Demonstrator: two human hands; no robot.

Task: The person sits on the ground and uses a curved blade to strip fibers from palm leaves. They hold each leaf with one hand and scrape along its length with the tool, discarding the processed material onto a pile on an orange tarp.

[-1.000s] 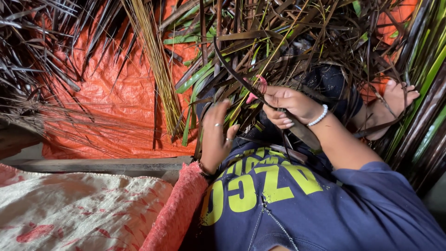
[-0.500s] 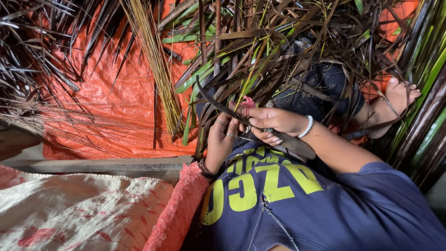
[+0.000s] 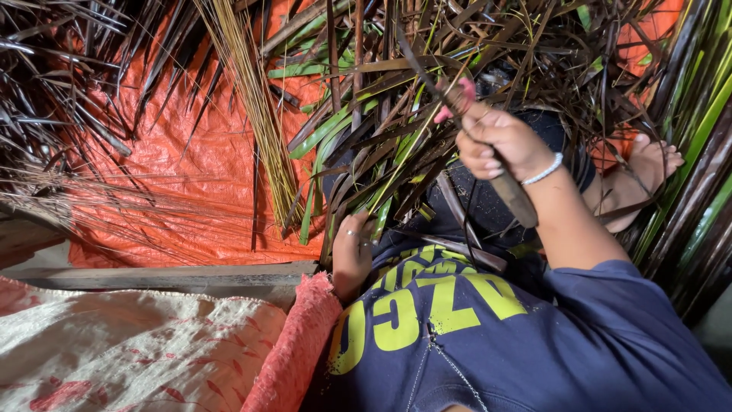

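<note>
Half the left hand [image 3: 352,255] behind leaves [image 3: 381,145]

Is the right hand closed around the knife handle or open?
Closed: the right hand has its fingers curled round the knife handle among palm leaves.

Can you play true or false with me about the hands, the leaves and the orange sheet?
1. The right hand grips a dark stick-like tool. True.
2. The left hand is raised high above the leaves. False: it sits low at the lap, under the palm leaves.
3. The sheet on the ground is blue. False: the tarp is orange.
4. A white bracelet circles the right wrist. True.
5. A bare foot shows at the right. True.
6. The bundle of thin straw-coloured ribs lies on the shirt. False: it lies on the tarp.
</note>
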